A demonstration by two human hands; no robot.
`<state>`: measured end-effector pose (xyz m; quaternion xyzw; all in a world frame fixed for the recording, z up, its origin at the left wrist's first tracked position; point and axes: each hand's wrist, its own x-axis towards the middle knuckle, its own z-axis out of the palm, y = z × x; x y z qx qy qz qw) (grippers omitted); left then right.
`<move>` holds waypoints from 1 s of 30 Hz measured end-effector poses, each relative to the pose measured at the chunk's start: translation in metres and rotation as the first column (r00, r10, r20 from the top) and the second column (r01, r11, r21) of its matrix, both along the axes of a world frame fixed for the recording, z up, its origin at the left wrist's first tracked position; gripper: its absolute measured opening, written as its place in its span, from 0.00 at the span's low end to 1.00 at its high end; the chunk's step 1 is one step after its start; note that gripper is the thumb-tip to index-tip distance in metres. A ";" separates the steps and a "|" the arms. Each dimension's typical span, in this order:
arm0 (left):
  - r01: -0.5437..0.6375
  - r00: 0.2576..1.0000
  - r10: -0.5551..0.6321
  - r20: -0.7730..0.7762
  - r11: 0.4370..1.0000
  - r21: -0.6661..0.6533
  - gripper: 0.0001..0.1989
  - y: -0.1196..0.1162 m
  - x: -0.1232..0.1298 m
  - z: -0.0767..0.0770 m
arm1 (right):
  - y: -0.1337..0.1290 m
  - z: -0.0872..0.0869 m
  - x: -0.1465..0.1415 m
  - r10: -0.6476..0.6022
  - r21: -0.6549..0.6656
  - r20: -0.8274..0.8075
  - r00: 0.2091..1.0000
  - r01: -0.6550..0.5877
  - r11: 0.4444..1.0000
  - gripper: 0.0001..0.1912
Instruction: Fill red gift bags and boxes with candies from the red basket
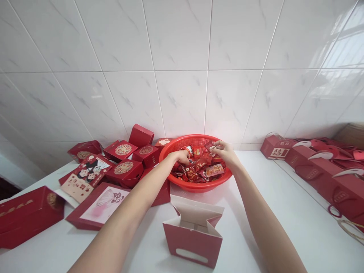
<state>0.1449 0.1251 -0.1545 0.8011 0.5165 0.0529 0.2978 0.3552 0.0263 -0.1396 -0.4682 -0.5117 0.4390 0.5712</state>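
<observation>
A red plastic basket [199,186] holds a heap of wrapped candies [200,163], mostly in red packaging. Over the left of the heap, my left hand [182,156] has its fingers curled closed at a wrapped candy [191,162], partly hidden by the fingers. My right hand [225,152] reaches over the basket's right rim and pinches a dark red wrapped candy [212,148] between thumb and fingers. In front of the basket, between my forearms, a dark red paper box [193,242] stands upright with its top open and its inside showing bare.
Several red boxes [122,149] are piled to the left, beside a flat box with a pink picture [104,203] and a long red box [31,216]. Red boxes with handles [313,167] line the right side. A tiled wall [182,94] rises behind the white table [264,182].
</observation>
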 end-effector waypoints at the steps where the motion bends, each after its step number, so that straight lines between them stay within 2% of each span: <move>1: 0.003 1.000 -0.003 0.003 1.000 -0.003 0.12 -0.002 0.001 0.003 | 0.000 0.000 0.000 0.002 0.001 -0.003 1.000 -0.002 1.000 0.14; 4: 0.019 0.997 -0.019 0.071 1.000 -0.003 0.12 -0.007 0.004 0.013 | -0.001 0.000 0.000 0.008 -0.005 -0.001 1.000 -0.008 1.000 0.15; 6: 0.012 0.972 -0.010 0.236 1.000 -0.007 0.16 -0.011 0.006 0.018 | -0.001 0.000 0.000 0.005 -0.008 0.010 1.000 -0.005 1.000 0.14; 9: 0.014 0.863 0.002 0.504 1.000 -0.028 0.22 -0.016 0.008 0.023 | -0.001 0.000 0.001 -0.009 -0.006 0.027 1.000 0.010 1.000 0.14; 13: 0.053 0.765 -0.002 0.644 0.997 -0.059 0.26 -0.022 0.009 0.026 | 0.000 0.000 0.001 -0.017 -0.007 0.029 0.999 0.017 1.000 0.15; 17: 0.106 0.721 -0.019 0.692 0.991 -0.083 0.27 -0.028 0.010 0.030 | 0.001 0.000 0.001 -0.017 -0.008 0.031 0.999 0.018 1.000 0.16; 26: 0.139 0.734 -0.020 0.679 0.983 -0.121 0.24 -0.024 0.012 0.028 | -0.002 0.002 0.001 0.042 -0.023 0.019 0.999 -0.042 0.999 0.18; 30: 0.097 0.748 0.008 0.664 0.988 -0.122 0.22 -0.022 0.010 0.025 | 0.000 -0.001 0.002 0.043 -0.008 0.008 0.999 -0.043 0.999 0.18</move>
